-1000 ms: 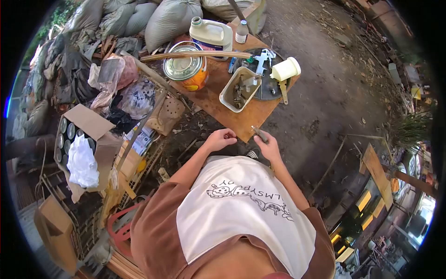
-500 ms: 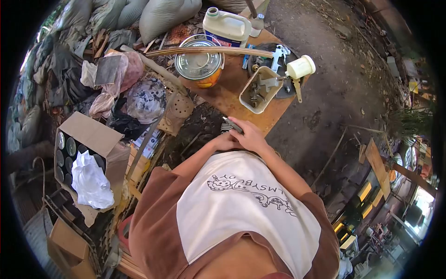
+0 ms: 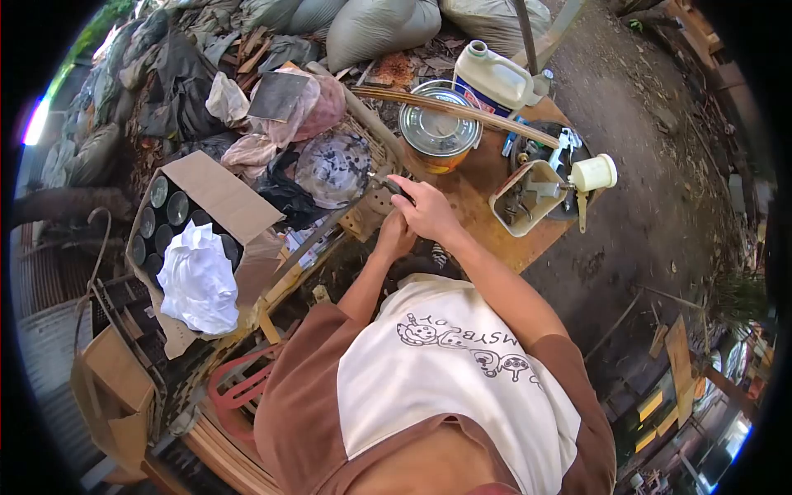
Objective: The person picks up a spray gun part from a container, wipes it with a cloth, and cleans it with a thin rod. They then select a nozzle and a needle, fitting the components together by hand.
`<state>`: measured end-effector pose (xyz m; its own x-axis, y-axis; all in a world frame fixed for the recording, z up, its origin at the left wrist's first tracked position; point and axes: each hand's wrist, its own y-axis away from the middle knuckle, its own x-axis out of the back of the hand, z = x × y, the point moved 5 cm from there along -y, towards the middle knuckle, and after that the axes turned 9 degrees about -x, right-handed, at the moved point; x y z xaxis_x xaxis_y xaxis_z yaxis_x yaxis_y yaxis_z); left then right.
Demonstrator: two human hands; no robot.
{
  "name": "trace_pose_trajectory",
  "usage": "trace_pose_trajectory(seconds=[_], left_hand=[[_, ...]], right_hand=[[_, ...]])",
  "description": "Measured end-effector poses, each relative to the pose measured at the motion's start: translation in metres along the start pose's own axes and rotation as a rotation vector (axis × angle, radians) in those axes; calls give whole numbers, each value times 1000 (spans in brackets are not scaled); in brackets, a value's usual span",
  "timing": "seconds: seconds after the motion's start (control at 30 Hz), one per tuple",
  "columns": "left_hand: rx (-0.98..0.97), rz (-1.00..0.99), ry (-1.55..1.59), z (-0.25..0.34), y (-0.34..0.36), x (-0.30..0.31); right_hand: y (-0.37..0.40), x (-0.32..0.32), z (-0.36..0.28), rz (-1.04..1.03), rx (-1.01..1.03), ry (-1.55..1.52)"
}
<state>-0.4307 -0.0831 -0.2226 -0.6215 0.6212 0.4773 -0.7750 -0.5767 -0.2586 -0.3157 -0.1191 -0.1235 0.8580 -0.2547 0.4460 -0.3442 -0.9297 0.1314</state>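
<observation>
My right hand (image 3: 432, 214) is closed around a slim dark tool (image 3: 398, 190) with a pale metal end, its thumb lying along it. The tool points up and left, and its kind does not show. Just below, my left hand (image 3: 397, 234) is curled against the right one, with its fingers partly hidden; I cannot tell what is in it. Both hands are in front of my shirt, near the wooden table's (image 3: 462, 194) front-left edge. Closest on the table are a lidded paint can (image 3: 437, 132) and a cream tub (image 3: 528, 198) with metal spray gun parts.
A white jug (image 3: 495, 78) stands behind the can, and a wooden strip (image 3: 470, 113) crosses over it. At the right is a spray gun with a white cup (image 3: 593, 173). On the left, a cardboard box (image 3: 219, 190) holds several cans and crumpled white paper (image 3: 198, 280).
The view has swung left, so the table and box appear farther right. Both hands have risen from my waist toward the front left, with the dark tool still in the right one.
</observation>
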Motion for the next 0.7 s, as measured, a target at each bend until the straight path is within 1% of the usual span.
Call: trace_pose_trajectory(seconds=[0.03, 0.07, 0.1, 0.13, 0.2, 0.23, 0.3, 0.33, 0.37, 0.43, 0.47, 0.5, 0.53, 0.57, 0.63, 0.67, 0.7], left_hand=[[-17, -34, -24, -1, -3, 4], [-15, -31, -24, -4, -8, 7], [33, -54, 54, -10, -11, 7], [81, -79, 132, -15, -13, 7], [79, -115, 129, -18, -23, 7], [80, -148, 125, -19, -29, 7], [70, -147, 104, -27, -35, 5], [59, -141, 78, -28, -37, 5], [55, -143, 81, -29, -37, 5], [215, -112, 53, -3, -48, 19], [224, -120, 56, -5, -45, 18], [247, -82, 117, -13, -46, 18], [262, -39, 177, -20, -49, 19], [258, -37, 176, -25, -48, 20], [323, -205, 24, -50, -39, 12], [341, -259, 20, -76, -27, 0], [343, -269, 21, -77, -19, -6]], right_hand=[[-4, -5, 5, -4, 2, 1], [-8, -8, 10, 76, 77, 17], [-8, -6, 5, 157, 149, 32], [-7, -5, 6, 157, 146, 31], [-9, -3, 13, 18, -43, 13], [-8, 4, 10, 25, -48, 14], [0, 6, 16, -144, -208, -35], [5, 7, 19, -143, -213, -34], [9, 9, 23, -109, -190, -42], [10, 17, 32, -67, -173, -50], [15, 18, 34, -37, -116, -29], [18, 21, 33, -6, -52, -5], [21, 25, 33, -14, -72, -28], [24, 27, 35, -11, -68, -27], [27, 28, 46, -76, -159, 18], [32, 29, 49, -73, -165, 13], [36, 30, 53, -54, -187, -2]])
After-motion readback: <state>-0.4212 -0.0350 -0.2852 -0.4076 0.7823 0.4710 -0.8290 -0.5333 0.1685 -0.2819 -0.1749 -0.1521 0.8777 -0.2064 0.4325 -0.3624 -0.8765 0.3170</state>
